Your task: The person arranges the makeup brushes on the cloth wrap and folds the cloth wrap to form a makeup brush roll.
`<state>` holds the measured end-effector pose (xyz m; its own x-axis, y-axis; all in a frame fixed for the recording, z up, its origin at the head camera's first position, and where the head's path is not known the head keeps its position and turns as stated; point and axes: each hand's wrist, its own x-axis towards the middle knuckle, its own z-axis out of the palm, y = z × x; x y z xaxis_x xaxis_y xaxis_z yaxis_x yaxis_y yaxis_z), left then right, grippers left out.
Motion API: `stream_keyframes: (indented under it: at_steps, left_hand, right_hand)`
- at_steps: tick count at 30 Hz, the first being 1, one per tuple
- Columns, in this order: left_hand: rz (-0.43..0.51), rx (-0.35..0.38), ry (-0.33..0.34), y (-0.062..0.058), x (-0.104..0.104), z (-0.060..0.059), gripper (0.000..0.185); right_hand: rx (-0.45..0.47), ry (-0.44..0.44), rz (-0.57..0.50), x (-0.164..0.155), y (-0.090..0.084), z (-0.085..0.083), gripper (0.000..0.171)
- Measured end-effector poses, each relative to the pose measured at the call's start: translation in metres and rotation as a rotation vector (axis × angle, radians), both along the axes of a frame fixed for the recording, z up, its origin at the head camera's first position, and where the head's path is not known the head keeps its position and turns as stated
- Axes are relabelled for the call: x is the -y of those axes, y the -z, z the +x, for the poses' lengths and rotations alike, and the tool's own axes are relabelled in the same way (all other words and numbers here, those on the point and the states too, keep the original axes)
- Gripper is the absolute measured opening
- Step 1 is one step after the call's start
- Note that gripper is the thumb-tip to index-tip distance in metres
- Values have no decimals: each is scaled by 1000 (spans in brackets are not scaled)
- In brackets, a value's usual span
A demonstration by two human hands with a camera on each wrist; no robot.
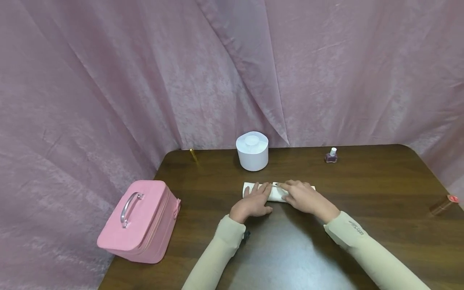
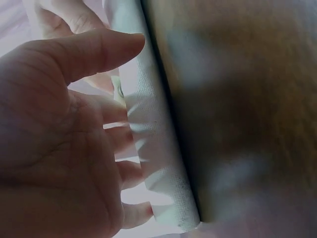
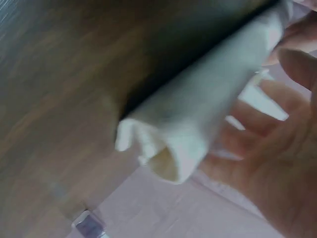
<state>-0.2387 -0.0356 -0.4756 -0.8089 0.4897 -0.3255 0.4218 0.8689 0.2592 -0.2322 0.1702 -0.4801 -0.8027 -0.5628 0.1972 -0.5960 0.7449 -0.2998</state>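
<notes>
A white cloth (image 1: 276, 195) lies rolled into a tube on the dark wooden table (image 1: 362, 189), near its middle. My left hand (image 1: 253, 201) rests on the roll's left half, with fairly straight fingers laid over it. My right hand (image 1: 302, 195) lies over the right half in the same way. In the left wrist view, the left hand (image 2: 59, 139) has spread fingers touching the cloth (image 2: 158, 148). The right wrist view shows the open end of the cloth (image 3: 198, 119) in front of the right hand (image 3: 277, 148), whose fingers press its far side.
Behind the roll stands a white round container (image 1: 252, 151). A nail polish bottle (image 1: 331, 155) is at the back right and a gold tube (image 1: 193, 155) at the back left. A pink case (image 1: 139, 220) sits off the table's left edge. A brown bottle (image 1: 444, 204) lies at the right edge.
</notes>
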Motion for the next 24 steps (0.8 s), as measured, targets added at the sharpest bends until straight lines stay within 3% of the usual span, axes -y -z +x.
stream_keyframes:
  at_steps: [8,20,24]
  left_hand:
    - [-4,1,-8,-4,0,5,81]
    - [9,-4,-6,-2,1,13,80]
    - [47,-7,-2,-1,2,11,78]
  right_hand:
    - [93,96,42,3,-4,13,46]
    - [136,126,49,3,-5,22,45]
    - [134,133,36,2,-4,22,46]
